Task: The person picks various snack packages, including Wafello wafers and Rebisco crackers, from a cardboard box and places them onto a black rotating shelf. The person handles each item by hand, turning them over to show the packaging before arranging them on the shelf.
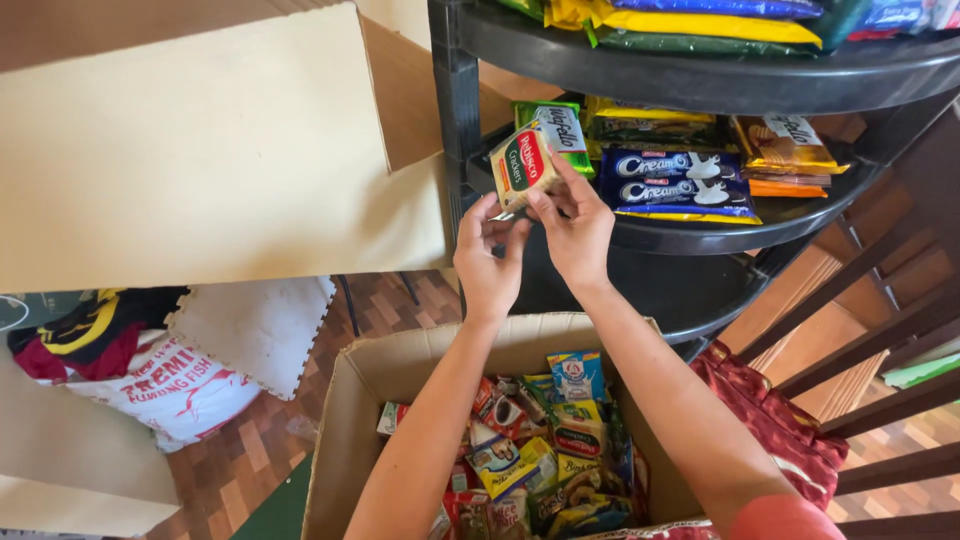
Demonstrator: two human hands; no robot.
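— What are the hands doing?

— Both are raised in front of the black shelf rack (700, 80). The right hand (578, 225) pinches a small pack of crackers (522, 167), cream-coloured with green and red panels, between thumb and fingertips at its lower edge. The left hand (487, 255) has its fingers curled in, tips touching the same pack's bottom corner from seven o'clock.

— Where is the pack itself?

— Held in the air, tilted, right at the front edge of the rack's middle shelf (720, 235), touching a green packet (560, 125) standing behind it.

— What else lies on that shelf?

— At three o'clock from the pack, two dark blue biscuit packs (672, 185) stacked flat, and beyond them brown and orange packets (785, 150). The upper shelf carries yellow, green and blue packets (700, 25).

— And below the hands?

— An open cardboard box (360, 420) at six o'clock, crowded with mixed snack packets (545, 450). Both forearms rise out over it.

— Anything around?

— A large cardboard flap (200, 150) at nine o'clock, a white printed sack (170, 385) on the wooden floor (250, 450) at eight o'clock, and red cloth (770, 420) at four o'clock beside wooden chair rails (880, 330).
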